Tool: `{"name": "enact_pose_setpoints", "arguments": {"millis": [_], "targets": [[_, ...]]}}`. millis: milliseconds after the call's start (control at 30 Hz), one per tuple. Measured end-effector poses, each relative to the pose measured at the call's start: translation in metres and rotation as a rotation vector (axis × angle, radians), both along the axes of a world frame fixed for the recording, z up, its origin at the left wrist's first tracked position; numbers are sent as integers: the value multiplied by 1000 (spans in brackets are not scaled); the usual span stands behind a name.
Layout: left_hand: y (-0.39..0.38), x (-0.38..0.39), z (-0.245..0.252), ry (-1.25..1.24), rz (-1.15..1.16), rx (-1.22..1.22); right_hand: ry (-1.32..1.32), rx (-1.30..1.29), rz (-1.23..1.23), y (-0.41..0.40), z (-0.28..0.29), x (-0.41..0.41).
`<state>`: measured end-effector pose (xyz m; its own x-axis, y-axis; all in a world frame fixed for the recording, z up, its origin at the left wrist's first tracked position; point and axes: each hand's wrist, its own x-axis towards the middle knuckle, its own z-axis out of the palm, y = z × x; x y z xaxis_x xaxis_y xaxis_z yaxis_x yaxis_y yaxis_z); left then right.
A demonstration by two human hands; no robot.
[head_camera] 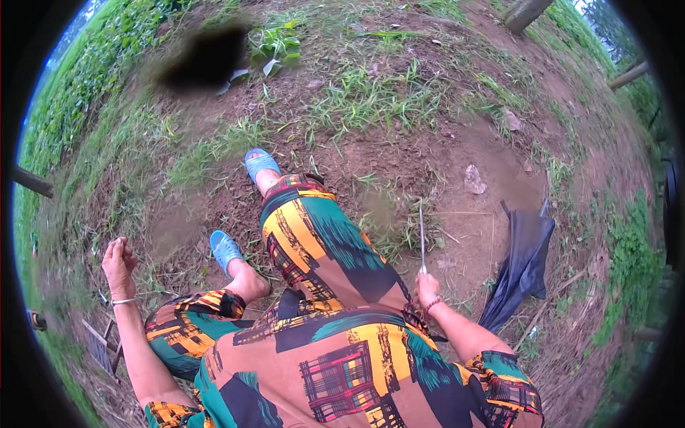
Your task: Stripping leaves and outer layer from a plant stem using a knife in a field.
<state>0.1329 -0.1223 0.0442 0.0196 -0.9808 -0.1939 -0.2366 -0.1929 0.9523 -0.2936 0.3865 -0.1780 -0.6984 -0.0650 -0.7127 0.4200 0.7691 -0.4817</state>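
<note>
My right hand (427,290) is closed around the handle of a thin metal tool (422,235), whose narrow shaft or blade points away from me over bare soil and grass. The tip's exact shape is too small to tell. On the other side, my left hand (119,265) is raised beside my left knee, its fingers curled towards the thumb; whether anything small is between them cannot be seen. Cut or trampled grass (393,235) lies near the tool. A folded dark blue umbrella (519,262) rests on the ground to the right of my right hand.
My feet, in blue sandals (226,247), stand on loose soil. Wooden posts (527,13) rise at the upper right, and another (32,182) at the left edge. A small wooden stool or frame (101,345) is at lower left. Grass tufts (380,104) and a stone-like lump (474,180) lie ahead.
</note>
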Motion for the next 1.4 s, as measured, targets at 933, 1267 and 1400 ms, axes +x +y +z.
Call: {"name": "enact_pose_setpoints", "arguments": {"millis": [933,1267,1400], "targets": [[4,3,-2,-52,-31,-11,250,192,600,34,26,5],[1,2,1,-121,-45,-46,374,-17,595,-143,33,-62],[5,0,4,-132,-55,-132,331,93,844,-110,34,-52]]}}
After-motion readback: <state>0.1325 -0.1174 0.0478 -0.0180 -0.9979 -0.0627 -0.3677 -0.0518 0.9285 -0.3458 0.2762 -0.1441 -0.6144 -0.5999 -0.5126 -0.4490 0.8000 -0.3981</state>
